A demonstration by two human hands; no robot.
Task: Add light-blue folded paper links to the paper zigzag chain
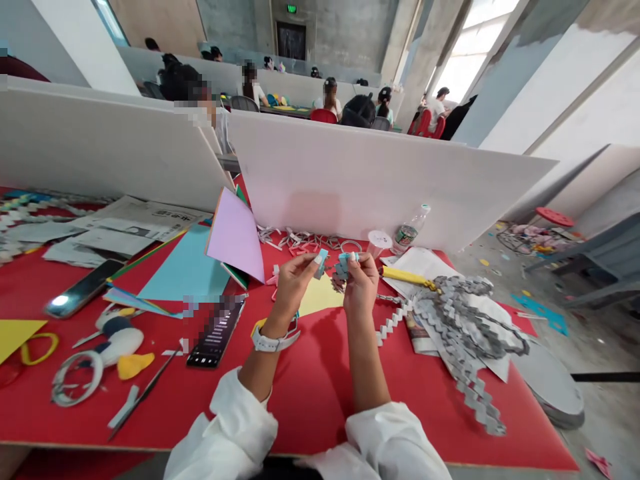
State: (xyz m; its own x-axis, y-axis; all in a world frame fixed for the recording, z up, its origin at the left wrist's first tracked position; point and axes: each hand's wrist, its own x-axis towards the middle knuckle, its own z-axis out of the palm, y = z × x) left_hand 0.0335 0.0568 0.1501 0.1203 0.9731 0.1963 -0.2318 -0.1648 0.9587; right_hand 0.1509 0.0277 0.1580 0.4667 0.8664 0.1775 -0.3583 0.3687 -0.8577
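Observation:
Over the red table, my left hand [296,283] pinches a small folded paper piece [321,263], light blue and grey, between thumb and fingertips. Close beside it, my right hand [361,283] is closed on the end of a folded paper chain [341,268], also grey with light blue. The two papers are a short gap apart. Beneath both hands lies a yellow paper sheet [320,297]. A zigzag grey paper chain [394,323] runs to a tangled heap of chain [465,317] on the right; whether it joins the held end is hidden behind my right hand.
Folded strips [305,240] lie along the white divider [350,180]. A cup [379,241] and a plastic bottle [413,228] stand at the back. Leftward are a phone [217,333], coloured paper [185,267], a tape roll [77,378], tweezers [145,393] and yellow-handled scissors [40,348].

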